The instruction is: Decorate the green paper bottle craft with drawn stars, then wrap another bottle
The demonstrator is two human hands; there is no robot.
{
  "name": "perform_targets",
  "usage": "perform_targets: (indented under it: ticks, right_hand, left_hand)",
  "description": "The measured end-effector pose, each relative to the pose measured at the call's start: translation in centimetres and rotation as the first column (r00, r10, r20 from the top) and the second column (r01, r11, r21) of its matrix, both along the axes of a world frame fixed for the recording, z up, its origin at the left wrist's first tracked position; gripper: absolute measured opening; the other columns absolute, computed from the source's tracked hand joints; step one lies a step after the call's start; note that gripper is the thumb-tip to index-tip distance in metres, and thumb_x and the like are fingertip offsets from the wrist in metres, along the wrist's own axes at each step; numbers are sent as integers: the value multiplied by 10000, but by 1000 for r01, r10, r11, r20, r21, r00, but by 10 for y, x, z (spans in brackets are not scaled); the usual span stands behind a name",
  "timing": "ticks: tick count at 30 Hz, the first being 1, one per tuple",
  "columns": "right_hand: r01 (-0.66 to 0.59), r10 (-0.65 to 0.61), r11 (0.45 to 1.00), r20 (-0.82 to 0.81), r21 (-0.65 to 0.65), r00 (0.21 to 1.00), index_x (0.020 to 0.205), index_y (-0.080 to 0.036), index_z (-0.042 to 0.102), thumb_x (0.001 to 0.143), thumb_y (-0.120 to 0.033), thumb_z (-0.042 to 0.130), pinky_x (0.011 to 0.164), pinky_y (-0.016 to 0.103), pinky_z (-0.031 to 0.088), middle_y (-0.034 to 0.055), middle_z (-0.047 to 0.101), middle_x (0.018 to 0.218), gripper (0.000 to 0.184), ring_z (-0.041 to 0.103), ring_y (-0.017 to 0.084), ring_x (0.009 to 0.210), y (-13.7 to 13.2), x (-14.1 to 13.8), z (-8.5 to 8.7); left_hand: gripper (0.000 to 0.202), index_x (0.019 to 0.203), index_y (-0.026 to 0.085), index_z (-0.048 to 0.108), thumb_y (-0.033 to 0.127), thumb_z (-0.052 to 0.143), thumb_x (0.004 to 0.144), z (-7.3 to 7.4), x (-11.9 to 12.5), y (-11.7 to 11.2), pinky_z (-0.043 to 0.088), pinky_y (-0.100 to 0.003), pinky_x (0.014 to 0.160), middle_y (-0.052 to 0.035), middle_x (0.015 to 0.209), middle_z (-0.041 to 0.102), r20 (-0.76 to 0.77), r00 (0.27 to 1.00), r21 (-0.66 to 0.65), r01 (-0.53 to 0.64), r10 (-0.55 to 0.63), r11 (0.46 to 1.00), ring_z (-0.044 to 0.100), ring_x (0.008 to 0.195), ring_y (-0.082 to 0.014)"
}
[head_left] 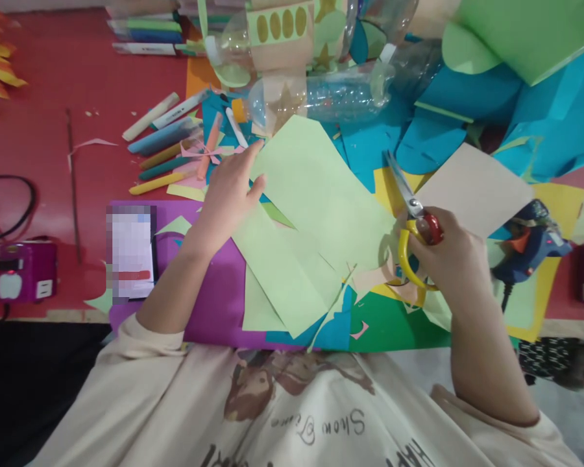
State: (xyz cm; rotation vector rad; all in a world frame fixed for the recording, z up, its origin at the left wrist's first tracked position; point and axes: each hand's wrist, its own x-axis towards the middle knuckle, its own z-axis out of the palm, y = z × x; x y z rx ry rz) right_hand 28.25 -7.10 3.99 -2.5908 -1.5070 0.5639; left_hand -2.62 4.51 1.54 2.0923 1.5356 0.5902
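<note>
My left hand (231, 188) rests on the left edge of a light green paper sheet (316, 194), fingers closed on its border near the top corner. My right hand (450, 259) grips yellow-and-red handled scissors (413, 214), blades pointing up and left, beside the sheet's right edge. More light green pieces (277, 279) lie under the sheet on a purple sheet (214, 285).
Clear plastic bottles (321, 94) with paper decorations lie at the back. Markers and glue sticks (170, 139) sit at the left on the red table (43, 143). Blue, yellow and beige papers pile at the right around a blue glue gun (530, 243). A power strip (24, 272) sits far left.
</note>
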Motion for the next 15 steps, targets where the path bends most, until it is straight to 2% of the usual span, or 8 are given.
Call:
perform_targets:
  ticks: [3, 6, 8, 12, 15]
  right_hand:
    - [-28, 28, 999, 7, 28, 1000, 1220, -189, 596, 730, -360, 545, 694, 341, 427, 119, 663, 877, 521, 587, 262, 781, -1, -1, -3]
    - [-42, 42, 998, 13, 35, 999, 1208, -180, 603, 730, -382, 536, 692, 343, 433, 114, 658, 842, 523, 597, 265, 776, 0, -1, -5]
    - [-32, 32, 999, 18, 37, 999, 1195, -191, 613, 709, -391, 528, 682, 346, 436, 109, 665, 839, 532, 603, 270, 768, 1, -1, -6]
    - [-5, 6, 999, -26, 46, 1000, 1172, -230, 623, 669, -430, 527, 666, 349, 434, 87, 674, 841, 551, 599, 267, 747, 1, 5, -7]
    - [32, -29, 999, -78, 44, 997, 1158, -257, 619, 657, -490, 550, 658, 350, 427, 58, 659, 803, 557, 583, 252, 715, -1, 12, -6]
  left_hand:
    - [524, 1328, 272, 545, 196, 592, 812, 6, 11, 7, 422, -416, 1093, -41, 1251, 666, 102, 995, -43, 0, 5, 999, 593, 1199, -259]
    - [353, 1182, 263, 665, 196, 568, 850, 16, 19, 7, 463, -364, 1060, -28, 1205, 681, 138, 989, -9, 47, -45, 999, 619, 1147, -230]
    - [322, 1118, 239, 705, 147, 539, 857, 24, 21, 4, 486, -357, 1038, -26, 1137, 705, 137, 987, -21, 90, -87, 996, 646, 1095, -211]
    - [423, 1094, 220, 724, 6, 515, 795, 40, 7, -6, 449, -343, 1102, 4, 1153, 723, 167, 979, -81, 129, -114, 988, 616, 1193, -186]
    - [481, 1127, 221, 720, -18, 512, 764, 46, -14, -17, 465, -317, 1095, 17, 1219, 709, 330, 944, -93, 28, 4, 995, 609, 1221, -174]
